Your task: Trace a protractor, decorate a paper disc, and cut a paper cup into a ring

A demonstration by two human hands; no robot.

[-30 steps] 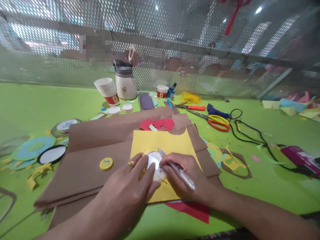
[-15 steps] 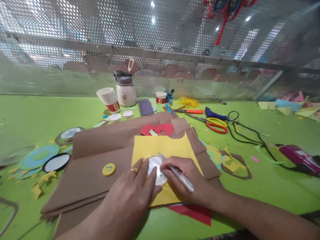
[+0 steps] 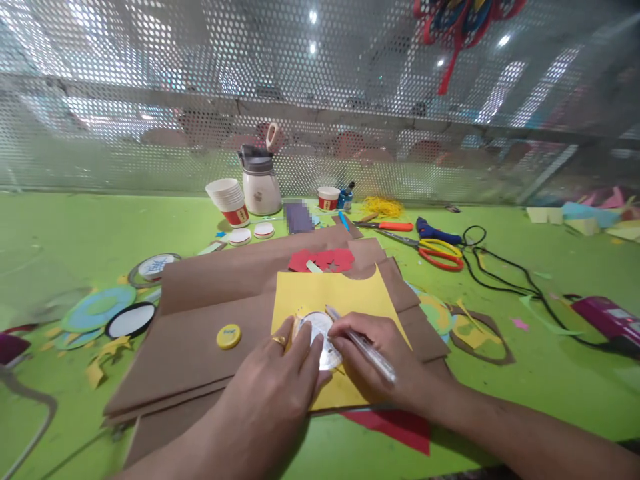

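Observation:
A sheet of yellow paper (image 3: pixel 345 290) lies on folded brown paper (image 3: pixel 210 293). On it sits a white round disc (image 3: pixel 327 353), partly covered by my fingers. My left hand (image 3: pixel 280 373), with a ring on one finger, holds the disc down against the sheet, fingertips on its left part and the thumb close by. My right hand (image 3: pixel 380 350) is closed around a clear pen (image 3: pixel 367 353), whose tip is at the disc's upper right edge. A yellow round cap (image 3: pixel 229 336) rests on the brown paper left of my hands. Red cut paper (image 3: pixel 323 260) lies just beyond the yellow sheet.
Scissors (image 3: pixel 440 253), an orange-handled tool (image 3: pixel 395 227) and a blue glue gun (image 3: pixel 437 231) with a black cord lie at the back right. Stacked paper cups (image 3: pixel 227 200) and a white jug (image 3: pixel 263 190) stand at the back. Paper rings (image 3: pixel 100 308) lie left.
The whole view has shifted slightly, so everything appears a little further right. Both hands, the disc and the pen keep nearly the same places on the yellow paper.

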